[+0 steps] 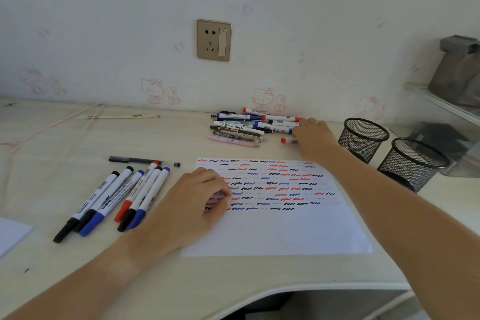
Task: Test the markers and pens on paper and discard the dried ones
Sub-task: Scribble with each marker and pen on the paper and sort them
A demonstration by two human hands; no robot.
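Our left hand [200, 200] lies at mid frame on the white paper sheet with red, blue and black squiggles [280, 226], fingers curled loosely and grasping nothing. Left of it we see a row of six whiteboard markers [114, 200]. Our right hand [313, 135] reaches to the upper right and pinches a red-capped white marker [287, 140] beside the pile of mixed pens and markers [246, 126]. Two black mesh cups [363, 138] stand at the right.

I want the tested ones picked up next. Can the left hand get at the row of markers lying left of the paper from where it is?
Probably yes. The left hand rests on the paper's left edge, and the row of markers lies right beside it on the desk, uncovered, with nothing between them.
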